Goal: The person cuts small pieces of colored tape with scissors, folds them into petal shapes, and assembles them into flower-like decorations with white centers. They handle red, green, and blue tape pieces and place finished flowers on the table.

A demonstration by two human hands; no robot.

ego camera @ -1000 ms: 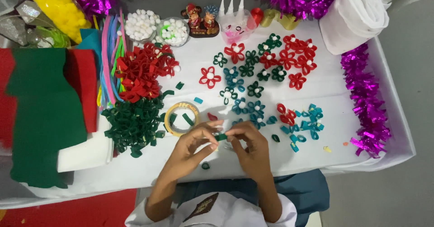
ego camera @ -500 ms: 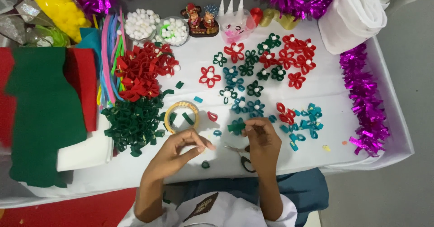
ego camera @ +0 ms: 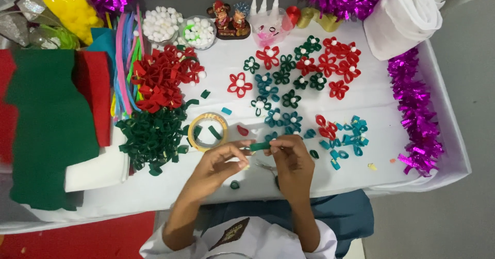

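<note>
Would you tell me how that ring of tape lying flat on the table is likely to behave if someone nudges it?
The tape ring lies flat, so it would probably slide, not roll. It looks thin and hollow, so likely light. The green strips inside would probably move along.

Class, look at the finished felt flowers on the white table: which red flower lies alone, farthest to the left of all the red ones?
The red flower with a white pompom centre, lying left of the teal flowers and right of the red loop pile; the other red flowers cluster farther right.

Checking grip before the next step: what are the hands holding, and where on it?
A small green felt strip, pinched at its ends: left hand on the left end, right hand on the right.
</note>
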